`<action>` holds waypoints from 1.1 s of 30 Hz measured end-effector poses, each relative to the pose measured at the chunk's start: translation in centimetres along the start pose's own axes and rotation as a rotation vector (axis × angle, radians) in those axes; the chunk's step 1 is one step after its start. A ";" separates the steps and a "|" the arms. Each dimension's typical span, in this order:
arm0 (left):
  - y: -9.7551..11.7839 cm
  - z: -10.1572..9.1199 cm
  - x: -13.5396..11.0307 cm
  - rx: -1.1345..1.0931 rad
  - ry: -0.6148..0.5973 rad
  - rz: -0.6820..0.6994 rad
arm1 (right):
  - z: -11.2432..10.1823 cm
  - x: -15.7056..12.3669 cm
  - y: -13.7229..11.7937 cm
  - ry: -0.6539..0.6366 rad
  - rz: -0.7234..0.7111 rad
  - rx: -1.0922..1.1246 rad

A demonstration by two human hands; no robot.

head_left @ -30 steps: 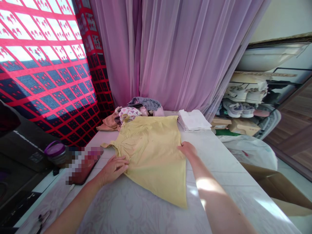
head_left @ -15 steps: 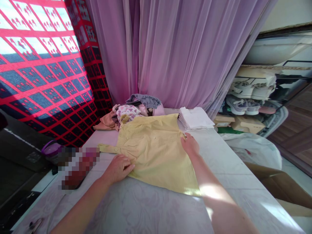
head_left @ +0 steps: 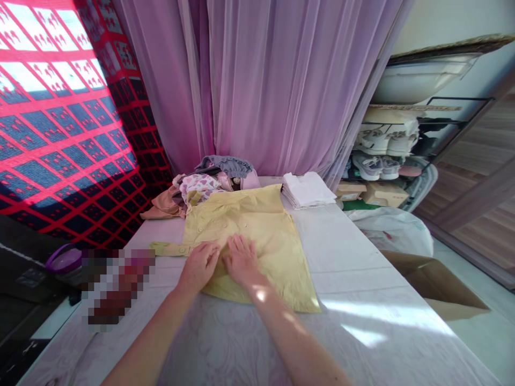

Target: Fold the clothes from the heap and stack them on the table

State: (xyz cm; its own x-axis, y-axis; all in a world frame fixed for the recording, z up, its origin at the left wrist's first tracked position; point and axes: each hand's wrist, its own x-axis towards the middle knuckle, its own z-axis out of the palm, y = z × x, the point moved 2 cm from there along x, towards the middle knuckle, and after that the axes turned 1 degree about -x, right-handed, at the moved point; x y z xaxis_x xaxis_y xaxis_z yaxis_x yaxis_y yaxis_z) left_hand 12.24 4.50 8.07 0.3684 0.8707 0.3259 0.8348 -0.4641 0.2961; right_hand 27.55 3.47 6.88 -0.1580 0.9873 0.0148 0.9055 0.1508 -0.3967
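Observation:
A pale yellow buttoned garment (head_left: 261, 236) lies spread flat on the white table (head_left: 346, 252). My left hand (head_left: 200, 265) rests flat on its near left part, fingers stretched out. My right hand (head_left: 241, 260) lies flat beside it on the cloth, fingers spread. The two hands almost touch. One sleeve (head_left: 167, 249) sticks out to the left.
A heap of mixed clothes (head_left: 209, 185) sits at the table's far end, a stack of folded white cloth (head_left: 308, 189) to its right. A purple-lidded jar (head_left: 64, 261) stands at the left. A cardboard box (head_left: 434, 279) and a shoe rack (head_left: 386, 155) are on the right.
My right hand has slid left across the garment from its right edge to its middle, beside my left hand. The garment's lower part now lies flatter.

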 end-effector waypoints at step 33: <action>-2.0 2.7 -0.8 0.281 -0.033 -0.362 | 0.5 -7.4 4.4 -0.085 0.139 -0.145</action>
State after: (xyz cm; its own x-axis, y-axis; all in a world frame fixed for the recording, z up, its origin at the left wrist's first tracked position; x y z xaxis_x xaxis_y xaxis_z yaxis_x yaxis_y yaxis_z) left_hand 11.41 5.15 4.76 0.0414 0.9755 0.2160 0.9891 -0.0706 0.1293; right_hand 32.51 -3.23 4.52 -0.0551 0.9924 -0.1104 0.9670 0.0255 -0.2535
